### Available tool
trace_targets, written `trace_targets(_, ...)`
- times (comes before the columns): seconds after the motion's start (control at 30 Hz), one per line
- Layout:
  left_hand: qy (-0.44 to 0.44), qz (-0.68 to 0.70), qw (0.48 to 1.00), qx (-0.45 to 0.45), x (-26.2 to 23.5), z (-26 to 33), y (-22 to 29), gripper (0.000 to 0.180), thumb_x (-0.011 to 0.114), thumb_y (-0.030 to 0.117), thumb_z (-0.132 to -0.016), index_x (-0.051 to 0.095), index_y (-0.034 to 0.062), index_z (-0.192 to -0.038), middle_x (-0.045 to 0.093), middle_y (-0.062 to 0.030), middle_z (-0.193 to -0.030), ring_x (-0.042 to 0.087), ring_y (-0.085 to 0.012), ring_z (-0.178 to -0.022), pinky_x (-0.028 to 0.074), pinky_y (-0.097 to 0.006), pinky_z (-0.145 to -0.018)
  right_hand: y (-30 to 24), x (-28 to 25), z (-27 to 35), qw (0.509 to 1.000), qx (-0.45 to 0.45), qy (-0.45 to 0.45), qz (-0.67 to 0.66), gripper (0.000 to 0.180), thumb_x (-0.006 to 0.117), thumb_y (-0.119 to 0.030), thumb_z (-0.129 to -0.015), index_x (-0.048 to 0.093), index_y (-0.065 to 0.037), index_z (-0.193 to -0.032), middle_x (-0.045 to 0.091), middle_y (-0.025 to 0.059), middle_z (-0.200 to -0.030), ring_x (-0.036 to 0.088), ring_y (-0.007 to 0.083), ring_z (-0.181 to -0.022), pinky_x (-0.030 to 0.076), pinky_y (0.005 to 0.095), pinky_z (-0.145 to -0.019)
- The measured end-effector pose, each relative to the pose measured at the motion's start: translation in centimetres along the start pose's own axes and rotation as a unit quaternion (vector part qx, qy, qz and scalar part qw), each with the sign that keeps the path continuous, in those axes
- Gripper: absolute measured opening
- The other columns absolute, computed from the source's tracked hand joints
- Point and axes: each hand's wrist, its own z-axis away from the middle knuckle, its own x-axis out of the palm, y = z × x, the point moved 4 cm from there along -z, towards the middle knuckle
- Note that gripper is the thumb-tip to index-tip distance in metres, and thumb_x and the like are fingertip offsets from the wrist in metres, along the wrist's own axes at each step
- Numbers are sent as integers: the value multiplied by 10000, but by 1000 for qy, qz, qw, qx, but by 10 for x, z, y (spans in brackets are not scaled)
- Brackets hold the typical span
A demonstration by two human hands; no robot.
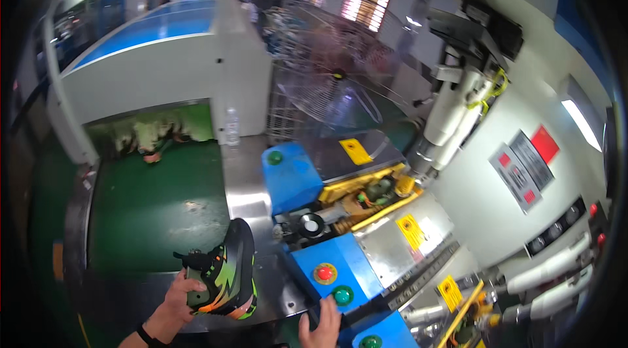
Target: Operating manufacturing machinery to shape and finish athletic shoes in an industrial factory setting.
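Note:
A black sneaker (pixel 230 276) with green and orange patterns is gripped at its opening by my left hand (pixel 175 303). Its dark sole (pixel 245 253) faces right and its toe points away from me. A dark green block (pixel 196 292), perhaps a shoe last, fills the opening beside my thumb. My right hand (pixel 320 327) is open, fingers stretched out, just below a green push button (pixel 342 295) on a blue control box (pixel 356 260). Whether a fingertip touches the box I cannot tell. A red button (pixel 324 273) sits beside the green one.
Left is a green conveyor belt (pixel 157 210) running toward a curtained opening (pixel 150 129). A steel ledge (pixel 248 191) borders it, with a clear bottle (pixel 232 127) at the back. Machinery with a second blue box (pixel 291 176) and white cylinders (pixel 454 109) stands right. Behind is a wire-guarded fan (pixel 333 96).

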Motion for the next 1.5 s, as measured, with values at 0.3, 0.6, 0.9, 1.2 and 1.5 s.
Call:
trace_targets(0.3, 356, -103, 925, 89, -182, 119, 12, 493, 567, -85, -648, 501, 19, -1126, 595, -120, -960, 635, -290, -869, 559, -437, -790, -43, 27, 54, 903, 41, -318, -286, 346, 629, -212, -896, 623, 17, -1155, 657, 235, -1092, 630, 399, -1023, 504, 404, -882)
trace_targets(0.6, 473, -398, 771, 153, -391, 155, 40, 772, 647, 14, -667, 346, -1, -1378, 563, -145, -1179, 547, -275, -1131, 418, -376, -1005, -173, 141, 24, 891, -89, -428, -121, 323, 612, -211, -905, 635, 16, -1133, 669, 235, -1081, 652, 354, -1030, 505, 397, -885)
trace_targets(0.9, 350, -497, 768, 202, -461, 39, 217, 644, 642, 121, -820, 377, -19, -1391, 346, -258, -1455, 326, -353, -1388, 264, -437, -1148, -383, 354, -87, 774, -158, -567, -235, 340, 658, -208, -892, 616, -29, -1178, 695, 141, -1079, 679, 272, -1013, 536, 333, -887)
trace_targets(1.2, 360, -733, 549, 176, -592, -117, 267, 548, 664, 246, -765, 547, 26, -1253, 401, -213, -1443, 364, -360, -1352, 217, -525, -1140, -655, 681, -277, 719, -657, -223, 44, 672, 709, -336, -793, 466, 25, -1306, 532, 254, -1268, 525, 447, -1129, 442, 494, -966)
trace_targets(1.5, 351, -743, 549, 154, -604, -121, 267, 530, 658, 243, -750, 560, 54, -1235, 426, -199, -1424, 405, -358, -1325, 253, -543, -1115, -740, 825, -301, 742, -544, -371, 126, 623, 772, -427, -758, 565, -31, -1192, 652, 246, -1026, 634, 372, -980, 512, 451, -855)
